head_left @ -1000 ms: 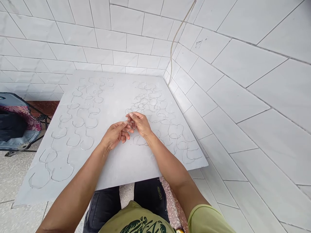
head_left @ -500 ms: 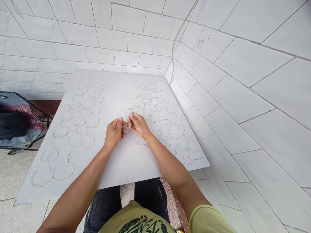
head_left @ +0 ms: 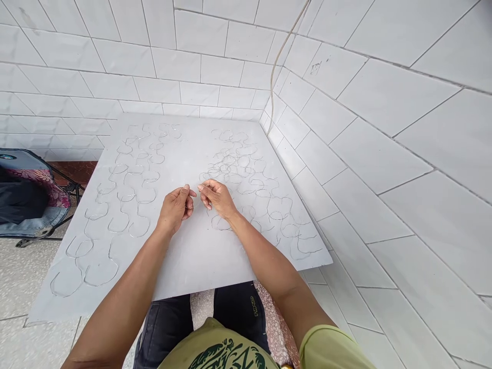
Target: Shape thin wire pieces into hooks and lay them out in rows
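Note:
Above the middle of a pale grey board (head_left: 192,266), my left hand (head_left: 176,207) is closed in a pinch on a thin wire, of which only a faint bit shows by the fingers. Close on its right, my right hand (head_left: 218,198) pinches with thumb and forefinger, apparently on the same wire; most of that piece is hidden or too fine to see. Curved wire pieces (head_left: 139,225), S-shaped or hooked, lie in rows to the left of my hands. On the right, more bent wires (head_left: 246,164) lie in a looser, overlapping spread.
White tiled walls (head_left: 384,154) meet behind the board and run along its right side. A cable (head_left: 273,77) hangs down the corner. At the left stands a folding chair (head_left: 57,205) with dark cloth on it. My legs are under the board's near edge.
My left hand has shifted slightly left and away from the right hand, widening the gap between them. The right fingertips have tilted a little to the left. The wires on the board lie as before.

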Demonstrator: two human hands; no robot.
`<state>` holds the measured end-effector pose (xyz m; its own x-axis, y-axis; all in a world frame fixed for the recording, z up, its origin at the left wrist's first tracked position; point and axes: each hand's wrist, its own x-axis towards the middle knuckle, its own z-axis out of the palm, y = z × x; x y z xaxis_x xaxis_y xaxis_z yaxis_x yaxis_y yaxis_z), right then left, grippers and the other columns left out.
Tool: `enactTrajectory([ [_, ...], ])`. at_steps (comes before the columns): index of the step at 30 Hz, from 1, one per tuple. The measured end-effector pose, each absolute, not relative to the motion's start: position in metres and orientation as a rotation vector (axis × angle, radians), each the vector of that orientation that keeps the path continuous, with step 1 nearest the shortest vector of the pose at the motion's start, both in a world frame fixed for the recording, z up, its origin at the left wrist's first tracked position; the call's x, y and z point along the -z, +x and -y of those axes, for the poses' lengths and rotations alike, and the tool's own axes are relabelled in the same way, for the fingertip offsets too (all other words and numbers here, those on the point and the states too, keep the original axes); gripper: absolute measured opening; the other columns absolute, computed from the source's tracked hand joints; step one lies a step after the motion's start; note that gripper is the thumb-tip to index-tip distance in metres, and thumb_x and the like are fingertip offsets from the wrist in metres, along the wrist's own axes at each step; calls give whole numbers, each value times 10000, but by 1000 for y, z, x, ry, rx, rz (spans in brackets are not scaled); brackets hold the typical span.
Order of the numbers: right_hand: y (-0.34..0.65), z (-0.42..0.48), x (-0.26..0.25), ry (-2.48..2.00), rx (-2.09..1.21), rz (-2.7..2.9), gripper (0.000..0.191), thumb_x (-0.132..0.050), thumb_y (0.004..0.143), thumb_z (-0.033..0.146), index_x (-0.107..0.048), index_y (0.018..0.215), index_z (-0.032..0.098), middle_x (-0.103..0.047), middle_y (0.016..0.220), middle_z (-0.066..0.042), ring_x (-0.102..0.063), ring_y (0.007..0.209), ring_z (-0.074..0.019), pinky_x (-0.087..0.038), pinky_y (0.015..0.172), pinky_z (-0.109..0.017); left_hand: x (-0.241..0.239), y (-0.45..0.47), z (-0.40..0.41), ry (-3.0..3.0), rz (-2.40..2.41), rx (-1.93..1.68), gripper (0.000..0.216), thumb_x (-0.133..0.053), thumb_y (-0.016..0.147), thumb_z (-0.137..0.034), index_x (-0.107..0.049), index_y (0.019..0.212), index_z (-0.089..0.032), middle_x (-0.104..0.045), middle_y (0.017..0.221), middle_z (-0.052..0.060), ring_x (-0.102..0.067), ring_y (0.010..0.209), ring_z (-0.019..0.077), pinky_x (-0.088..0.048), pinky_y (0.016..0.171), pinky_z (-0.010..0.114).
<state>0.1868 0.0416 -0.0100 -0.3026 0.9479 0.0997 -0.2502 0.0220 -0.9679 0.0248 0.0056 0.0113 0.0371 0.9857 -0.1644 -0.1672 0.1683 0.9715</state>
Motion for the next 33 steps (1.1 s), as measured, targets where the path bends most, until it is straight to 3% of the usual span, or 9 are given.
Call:
enactTrajectory([
  [6,192,-46,8,-760,-1477,1168,353,-818,835,487,-678,882,166,-708,788,-34,-645,598,-135,-421,435,-235,-18,22,-5,932,-1113,-1127,393,-727,900,-545,-653,865,-161,-489,606,-34,-448,451,72,-233,383,183],
  [12,192,-45,6,-795,-1462,1191,383,-786,855,535,-726,884,158,-700,772,-35,-619,589,-120,-440,456,-239,-26,14,-4,898,-941,-948,339,-908,739,-398,-680,777,-151,-560,730,11,-471,555,66,-199,400,186],
  [16,192,-44,7,-787,-1450,1231,369,-783,863,525,-738,874,159,-690,768,-22,-587,554,-101,-444,467,-243,-24,14,-3,941,-974,-846,298,-908,734,-396,-751,774,-146,-590,726,36,-428,561,71,-200,411,208],
  [22,192,-43,6,-757,-1432,1252,317,-786,872,477,-746,854,164,-678,795,-29,-640,641,-132,-460,504,-253,-20,16,-3,881,-1006,-932,284,-925,698,-366,-743,761,-157,-569,740,12,-436,570,67,-198,422,204],
  [33,194,-41,5,-777,-1361,1358,285,-773,876,471,-780,846,188,-688,802,-43,-611,682,-142,-452,537,-263,-20,17,-2,833,-971,-999,275,-856,776,-384,-731,805,-141,-576,742,20,-442,556,64,-199,413,199],
])
